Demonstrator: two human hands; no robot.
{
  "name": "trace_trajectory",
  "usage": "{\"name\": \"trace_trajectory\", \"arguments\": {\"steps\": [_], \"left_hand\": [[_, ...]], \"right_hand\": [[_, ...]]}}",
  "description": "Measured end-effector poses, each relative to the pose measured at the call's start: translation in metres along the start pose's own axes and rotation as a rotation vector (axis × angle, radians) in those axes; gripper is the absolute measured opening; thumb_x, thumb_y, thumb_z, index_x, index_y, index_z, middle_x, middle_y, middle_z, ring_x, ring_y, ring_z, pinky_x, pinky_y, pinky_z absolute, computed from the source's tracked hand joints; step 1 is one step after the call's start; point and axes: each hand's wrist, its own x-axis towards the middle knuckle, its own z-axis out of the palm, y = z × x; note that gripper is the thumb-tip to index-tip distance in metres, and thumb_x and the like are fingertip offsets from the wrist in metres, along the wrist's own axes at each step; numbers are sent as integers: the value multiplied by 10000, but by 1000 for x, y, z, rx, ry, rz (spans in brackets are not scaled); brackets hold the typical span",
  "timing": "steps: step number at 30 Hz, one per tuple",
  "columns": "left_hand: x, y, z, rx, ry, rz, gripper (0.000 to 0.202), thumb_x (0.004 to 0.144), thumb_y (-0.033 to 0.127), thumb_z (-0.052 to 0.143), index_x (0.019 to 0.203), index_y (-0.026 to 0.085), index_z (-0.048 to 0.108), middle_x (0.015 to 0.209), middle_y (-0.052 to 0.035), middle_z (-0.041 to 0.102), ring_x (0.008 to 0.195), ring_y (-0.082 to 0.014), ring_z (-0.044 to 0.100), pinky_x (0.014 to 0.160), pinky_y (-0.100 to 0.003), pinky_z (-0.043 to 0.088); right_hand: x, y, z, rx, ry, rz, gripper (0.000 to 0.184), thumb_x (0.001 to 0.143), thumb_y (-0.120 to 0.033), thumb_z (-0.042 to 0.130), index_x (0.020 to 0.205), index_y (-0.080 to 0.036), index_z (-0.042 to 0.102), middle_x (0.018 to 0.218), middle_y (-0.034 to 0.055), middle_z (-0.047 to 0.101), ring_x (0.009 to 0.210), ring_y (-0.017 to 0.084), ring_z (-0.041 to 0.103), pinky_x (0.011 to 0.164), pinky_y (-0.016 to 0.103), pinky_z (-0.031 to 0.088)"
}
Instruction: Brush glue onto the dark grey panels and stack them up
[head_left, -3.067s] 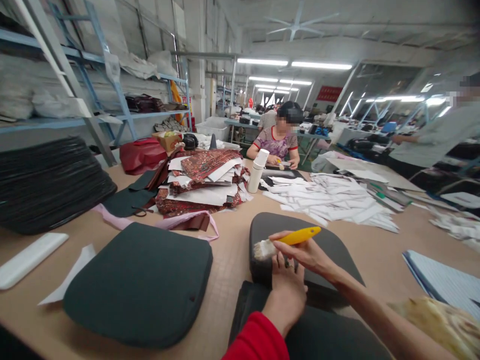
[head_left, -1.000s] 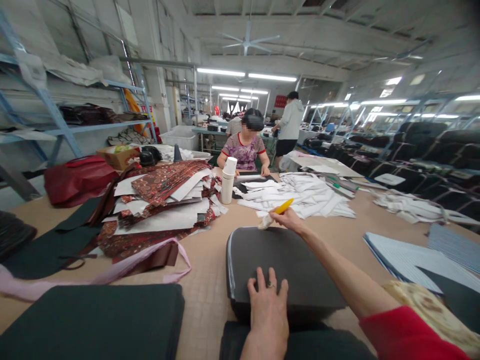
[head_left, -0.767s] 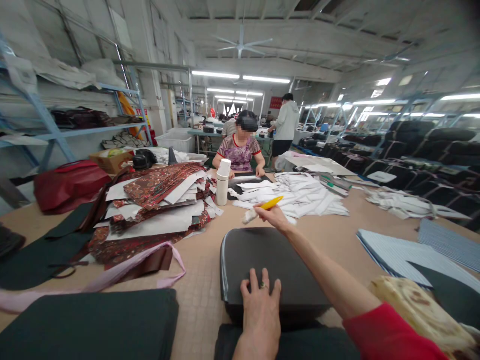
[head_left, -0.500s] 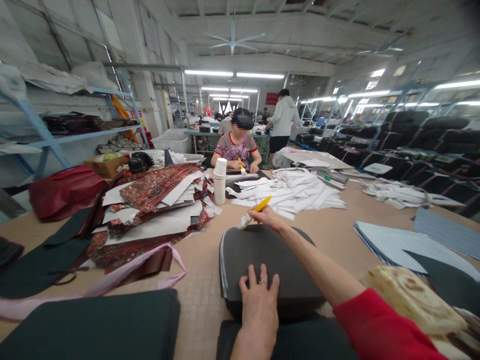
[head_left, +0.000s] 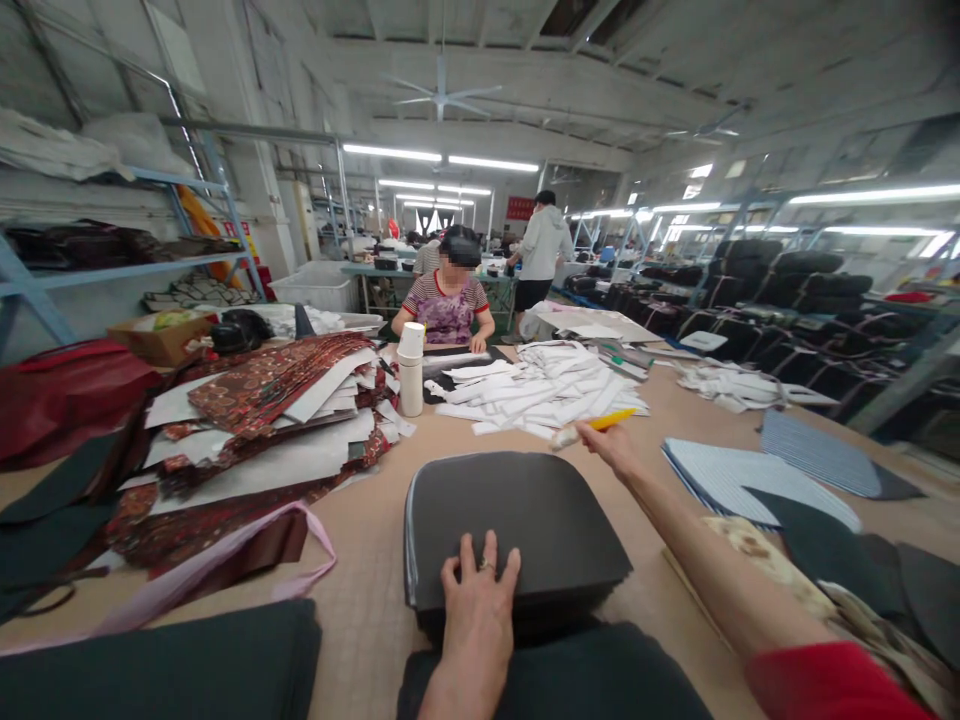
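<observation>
A dark grey seat cushion (head_left: 517, 520) lies on the tan table in front of me, stacked on another dark piece. My left hand (head_left: 476, 610) rests flat on its near edge, fingers stretched out, a ring on one finger. My right hand (head_left: 613, 448) reaches out past the cushion's far right corner and is closed round a yellow-handled brush (head_left: 592, 427). The brush's pale bristles point left, above the table and just off the cushion.
A heap of patterned red fabric and white paper (head_left: 277, 400) lies to the left, white paper pieces (head_left: 540, 385) beyond, a white cup stack (head_left: 410, 368) between them. Striped sheets (head_left: 742, 475) lie right. A person in a striped shirt (head_left: 448, 300) works across the table; another stands behind.
My right hand has carried the brush from the cushion's far edge out to the right, off the cushion. The left hand stays flat on the near edge. The view has swung right.
</observation>
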Motion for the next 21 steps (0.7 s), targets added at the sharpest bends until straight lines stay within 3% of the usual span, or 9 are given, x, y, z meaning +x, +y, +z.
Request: {"name": "trace_trajectory", "arguments": {"steps": [3,6,8,11,17,19,21], "left_hand": [[0,-1,3,29,15,4,473,845,210,478,1297,350,461,1440,-74,367,1315,-389,287,948,-527,334],[-1,1,2,36,2,-14,466,846,231,488,1295,354,462,1444,-67,362,1320,-386,278,955,-529,326],[-2,2,-1,25,-13,-28,453,851,248,484,1291,354,468,1447,-64,355,1322,-383,274,959,-530,323],[-2,3,-3,15,-21,-32,453,847,245,489,1286,353,474,1449,-66,354,1320,-383,278,955,-528,325],[-1,0,1,25,20,-8,464,842,224,488,1284,363,474,1435,-65,381,1312,-371,294,940,-518,340],[0,0,3,56,37,-2,478,836,195,488,1283,361,476,1431,-63,389,1307,-371,303,934,-514,343],[0,1,4,98,52,2,501,825,162,493,1287,354,474,1433,-61,387,1304,-371,304,930,-514,342]], "right_hand": [[-4,-23,40,67,-114,-90,319,701,-440,556,782,-144,645,594,15,606,536,130,548,509,229,447],[-7,-42,84,105,-253,-143,309,674,-408,592,835,-158,675,631,2,624,544,119,554,519,221,456],[-7,-45,96,103,-299,-147,273,658,-368,612,823,-161,679,605,-9,616,515,112,539,497,217,445],[-4,-31,78,52,-273,-119,196,672,-328,612,750,-155,659,541,-17,582,472,104,507,468,218,422],[2,7,-9,-136,-50,-13,180,720,-287,614,606,-153,574,446,-51,499,410,84,458,441,214,372],[0,10,-16,-165,13,5,184,720,-299,590,607,-154,594,434,-33,509,415,102,480,432,221,359],[-4,11,-11,-159,31,-7,207,721,-339,567,697,-150,649,503,-2,585,475,128,546,453,226,384]]}}
